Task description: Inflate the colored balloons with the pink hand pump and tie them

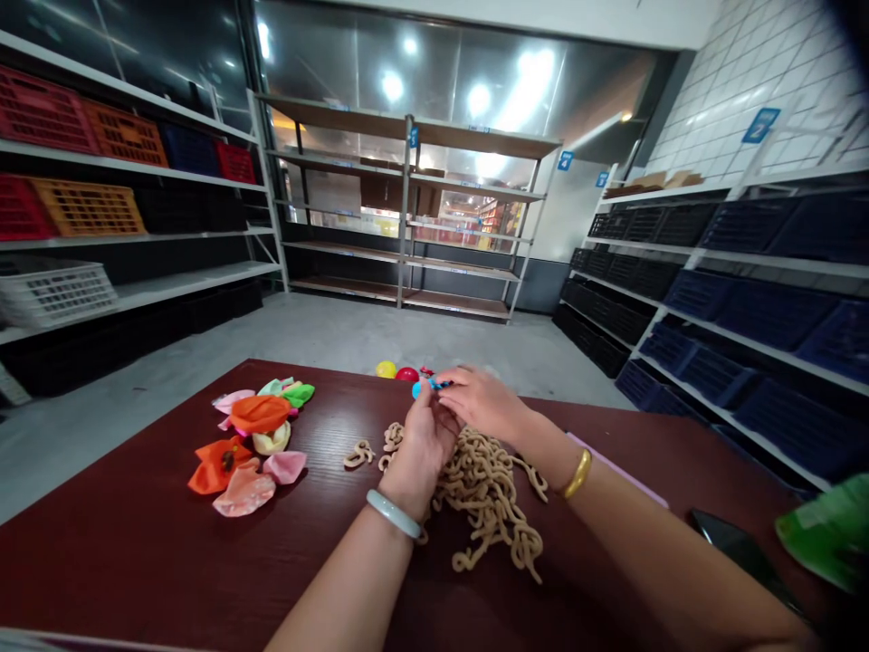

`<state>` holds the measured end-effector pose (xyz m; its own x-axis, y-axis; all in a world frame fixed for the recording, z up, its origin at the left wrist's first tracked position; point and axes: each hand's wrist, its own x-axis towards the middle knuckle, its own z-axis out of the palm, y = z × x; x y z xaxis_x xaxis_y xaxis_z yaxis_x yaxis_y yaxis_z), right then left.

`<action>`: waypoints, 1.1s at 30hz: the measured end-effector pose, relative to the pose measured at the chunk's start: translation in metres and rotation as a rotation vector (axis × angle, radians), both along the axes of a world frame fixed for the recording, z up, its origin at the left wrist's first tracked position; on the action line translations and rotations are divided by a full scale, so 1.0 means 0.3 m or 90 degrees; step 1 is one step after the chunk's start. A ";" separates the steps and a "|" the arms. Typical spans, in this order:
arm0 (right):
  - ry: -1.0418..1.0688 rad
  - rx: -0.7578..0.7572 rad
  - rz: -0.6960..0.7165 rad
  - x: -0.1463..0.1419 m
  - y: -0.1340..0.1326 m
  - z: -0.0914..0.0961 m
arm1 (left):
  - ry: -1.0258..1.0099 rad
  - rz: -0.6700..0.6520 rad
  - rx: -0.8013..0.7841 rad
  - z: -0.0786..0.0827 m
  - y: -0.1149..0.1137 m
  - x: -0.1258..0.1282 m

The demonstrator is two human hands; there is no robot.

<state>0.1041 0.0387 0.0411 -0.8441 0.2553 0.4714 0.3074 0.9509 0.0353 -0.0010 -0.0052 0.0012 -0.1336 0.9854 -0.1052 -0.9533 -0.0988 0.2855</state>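
Observation:
My left hand (433,433) is closed around a small light-blue round thing (417,390), with its thumb up against it. My right hand (487,403) comes in from the right, and its fingertips pinch a darker blue bit joined to that round thing. Fingers cover much of the piece, so its exact kind does not show. Under and behind my wrists lies a tangled heap of tan, cord-like loops (490,484). A smaller tan coil (359,454) rests apart from the heap, left of my left hand.
Colourful fabric pieces (261,415) lie on the dark red table (128,543) at the left. A yellow ball (386,369) and a red ball (407,374) show at the far edge. A dark phone-like slab (737,548) and a green packet (825,530) are at right. Shelves (404,213) stand beyond.

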 end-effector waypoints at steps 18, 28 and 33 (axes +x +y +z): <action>-0.155 -0.257 -0.714 0.764 -0.043 -0.334 | -0.106 0.038 -0.048 -0.004 0.025 -0.070; -0.011 -0.113 -0.523 0.408 -0.058 -0.140 | -0.115 0.077 -0.055 -0.031 0.037 -0.143; -0.062 -0.136 -0.460 0.274 -0.116 -0.194 | -0.061 0.116 -0.025 -0.039 0.048 -0.141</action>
<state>0.1864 0.0038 -0.0171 -0.4680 0.8375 0.2821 0.8609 0.5041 -0.0684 -0.0435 0.0091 -0.0105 -0.2967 0.9409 -0.1636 -0.9436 -0.2624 0.2020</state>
